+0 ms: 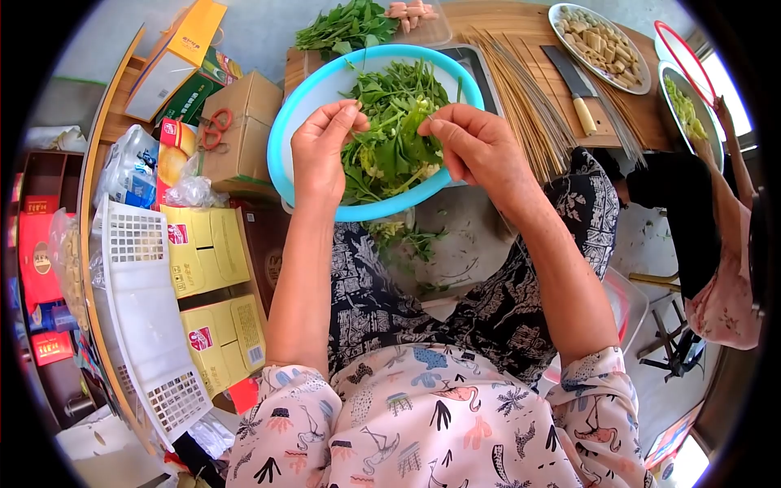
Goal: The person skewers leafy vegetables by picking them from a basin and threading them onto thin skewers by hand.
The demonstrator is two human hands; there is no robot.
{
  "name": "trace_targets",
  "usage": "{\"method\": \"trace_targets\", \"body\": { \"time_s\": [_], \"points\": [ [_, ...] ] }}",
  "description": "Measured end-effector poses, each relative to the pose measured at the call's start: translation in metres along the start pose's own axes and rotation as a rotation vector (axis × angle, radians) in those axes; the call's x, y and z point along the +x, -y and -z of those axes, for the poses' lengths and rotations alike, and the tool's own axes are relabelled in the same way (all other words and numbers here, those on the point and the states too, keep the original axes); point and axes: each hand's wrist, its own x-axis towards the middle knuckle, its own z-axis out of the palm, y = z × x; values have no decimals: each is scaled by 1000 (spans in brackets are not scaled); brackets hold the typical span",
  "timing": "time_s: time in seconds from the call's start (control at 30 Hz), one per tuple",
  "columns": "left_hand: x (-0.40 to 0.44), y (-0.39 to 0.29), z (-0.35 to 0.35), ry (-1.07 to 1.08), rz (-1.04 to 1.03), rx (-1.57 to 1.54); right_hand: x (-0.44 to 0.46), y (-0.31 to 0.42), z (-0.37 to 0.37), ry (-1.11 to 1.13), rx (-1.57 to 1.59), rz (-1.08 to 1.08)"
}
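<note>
Left hand: thumb and forefinger drawn close together over the near-left part of the basin; cannot tell whether anything thin sits between the tips. Right hand: thumb and forefinger pinched on a bit of leafy greens, other fingers curled in. Hands apart, palms inward.

Basin: round, pale inside, blue rim, directly under both hands. Contents: the leafy greens, loosely heaped, stems and leaves mixed, some pale small bits among them.

Below the near rim: loose leaf scraps on a grey surface between the knees.

Beyond the far rim: bunch of leaves; beside it a clear tray with pink cut pieces.

Right of basin, on the wooden table: thin skewers lying lengthwise, then a cleaver, blade flat. Farther right, an oval plate filled with tan chopped pieces and paler rounded ones at its far end.

Far right: bowl with light-green pieces; another person's hand at its edge.

Left side: cardboard box, contents not visible, red-handled scissors against it; yellow cartons, flaps down; long white plastic basket beside them.
</note>
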Motion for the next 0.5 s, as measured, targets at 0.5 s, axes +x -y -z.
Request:
{"method": "trace_targets", "body": {
  "time_s": [0.5],
  "points": [
    [-4, -16, -18, 145, 314, -496, -5, 1, -6, 67, -59, 3]
  ]
}}
